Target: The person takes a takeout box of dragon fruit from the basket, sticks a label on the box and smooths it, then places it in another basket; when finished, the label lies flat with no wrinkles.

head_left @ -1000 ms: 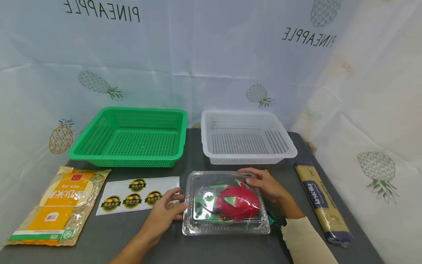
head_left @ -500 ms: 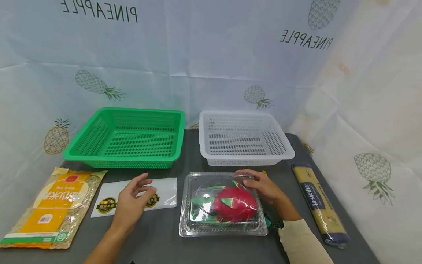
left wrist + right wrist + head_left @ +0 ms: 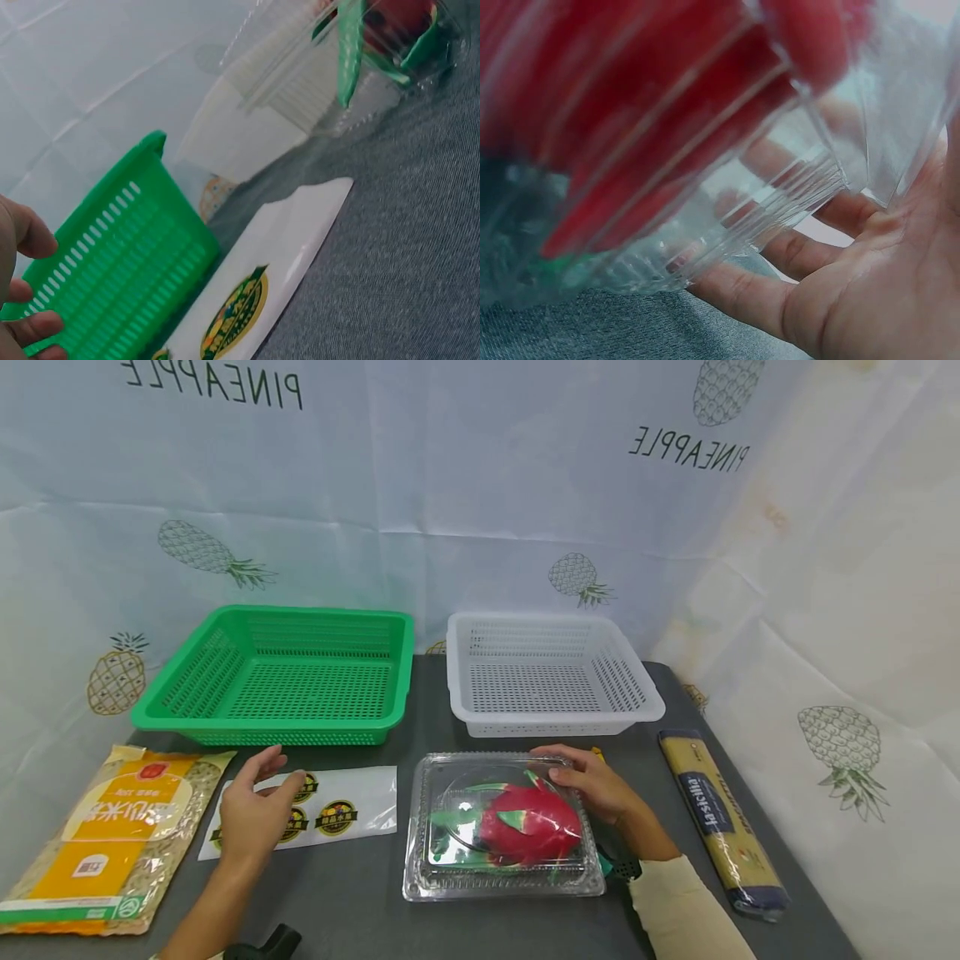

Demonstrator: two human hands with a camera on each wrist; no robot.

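A clear plastic clamshell box (image 3: 420, 877) sits on the dark tabletop, lid down, with a red and green dragon fruit (image 3: 534, 828) inside. My right hand (image 3: 603, 789) grips its far right corner, thumb on the lid. In the right wrist view several fingers (image 3: 742, 292) reach along the ribbed side of the box. My left hand (image 3: 258, 814) hovers over a white sheet of round stickers (image 3: 378, 783), fingers loosely bent and holding nothing; it covers part of the sheet's left side. The left wrist view shows the sheet's end with one black-and-gold sticker (image 3: 236, 315).
A green basket (image 3: 270, 724) and a white basket (image 3: 555, 724) stand at the back. An orange-labelled grain bag (image 3: 105, 843) lies at left, a long pasta pack (image 3: 723, 822) at right. Something small and yellow (image 3: 597, 752) shows behind my right hand. Pineapple-print cloth (image 3: 480, 468) hangs behind.
My left hand has left the box's left side and moved left over the sticker sheet. The right hand keeps its hold on the box. The whole view has shifted slightly.
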